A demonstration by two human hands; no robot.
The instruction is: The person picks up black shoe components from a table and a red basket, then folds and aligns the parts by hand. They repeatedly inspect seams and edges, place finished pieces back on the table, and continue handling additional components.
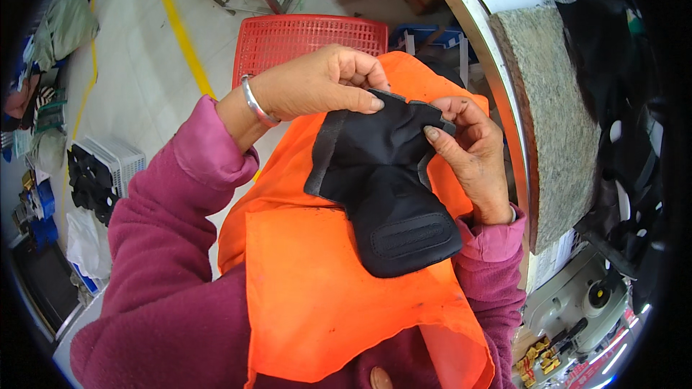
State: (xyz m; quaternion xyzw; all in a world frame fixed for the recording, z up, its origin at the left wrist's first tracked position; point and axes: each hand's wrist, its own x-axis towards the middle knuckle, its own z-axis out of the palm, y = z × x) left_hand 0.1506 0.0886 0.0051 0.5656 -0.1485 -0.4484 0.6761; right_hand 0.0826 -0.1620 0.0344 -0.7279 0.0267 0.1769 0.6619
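A black sewn fabric piece (pixel 382 173) hangs between my two hands above my lap. Its lower end is rounded and carries a stitched oblong patch; the upper edge has small notches. My left hand (pixel 324 86) pinches the top edge with thumb and fingers, and a silver bangle circles that wrist. On the other upper corner, my right hand (pixel 468 148) has its thumb on the near face and its fingers behind. Under the piece, an orange apron (pixel 310 295) covers my lap.
A red plastic basket (pixel 310 32) stands just beyond my knees. To the right runs a workbench with a grey speckled slab (pixel 551 122) and a sewing machine (pixel 584 299). White crates (pixel 119 162) and piled goods line the left side. Yellow lines (pixel 180 36) mark the floor.
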